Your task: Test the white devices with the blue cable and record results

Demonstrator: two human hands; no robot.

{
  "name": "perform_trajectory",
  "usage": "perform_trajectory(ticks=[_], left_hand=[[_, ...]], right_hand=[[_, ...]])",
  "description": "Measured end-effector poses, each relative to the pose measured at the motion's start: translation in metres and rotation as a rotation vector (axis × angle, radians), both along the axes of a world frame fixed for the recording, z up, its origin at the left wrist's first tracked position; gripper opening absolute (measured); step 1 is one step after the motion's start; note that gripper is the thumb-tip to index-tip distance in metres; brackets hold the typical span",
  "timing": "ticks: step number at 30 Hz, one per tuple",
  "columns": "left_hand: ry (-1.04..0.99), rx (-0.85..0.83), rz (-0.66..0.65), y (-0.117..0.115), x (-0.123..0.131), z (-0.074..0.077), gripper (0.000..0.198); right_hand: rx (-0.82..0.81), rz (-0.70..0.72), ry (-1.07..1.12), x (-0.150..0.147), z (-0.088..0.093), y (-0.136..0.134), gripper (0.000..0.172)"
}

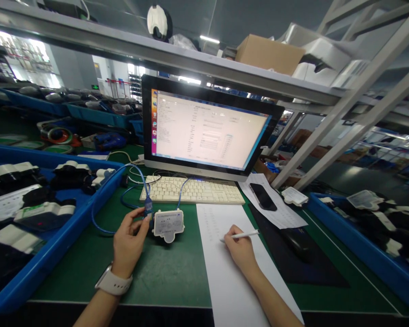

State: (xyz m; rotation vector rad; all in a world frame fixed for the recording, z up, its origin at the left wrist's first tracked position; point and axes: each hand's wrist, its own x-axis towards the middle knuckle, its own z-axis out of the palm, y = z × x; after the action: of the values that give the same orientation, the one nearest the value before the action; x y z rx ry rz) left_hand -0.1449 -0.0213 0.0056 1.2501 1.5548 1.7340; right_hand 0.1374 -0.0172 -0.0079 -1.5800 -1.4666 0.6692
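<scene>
My left hand (132, 236) pinches a blue cable connector (147, 210) between thumb and fingers. Just right of it lies a small white and grey device (169, 225) with a printed label, close against the connector; whether the two are joined I cannot tell. A blue cable (100, 200) loops from the connector over the tray edge. My right hand (240, 247) is closed around a white pen (244, 234), its tip at the long white paper sheet (221, 272), which bears faint rows of writing.
Behind stand a keyboard (197, 190) and a lit monitor (204, 127). To the right are a phone (263, 197) on papers and a mouse (296, 244) on a dark pad. Blue trays of device parts flank the bench, left tray (54, 254) and right tray (361, 247). A shelf (191, 56) crosses overhead.
</scene>
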Motion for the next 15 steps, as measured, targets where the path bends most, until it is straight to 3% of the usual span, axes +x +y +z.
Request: perform_trajectory(ticks=[15], left_hand=[[-0.066, 0.021, -0.079, -0.0014, 0.0016, 0.0039, 0.039]], right_hand=[[-0.044, 0.048, -0.027, 0.0086, -0.0075, 0.0052, 0.020]])
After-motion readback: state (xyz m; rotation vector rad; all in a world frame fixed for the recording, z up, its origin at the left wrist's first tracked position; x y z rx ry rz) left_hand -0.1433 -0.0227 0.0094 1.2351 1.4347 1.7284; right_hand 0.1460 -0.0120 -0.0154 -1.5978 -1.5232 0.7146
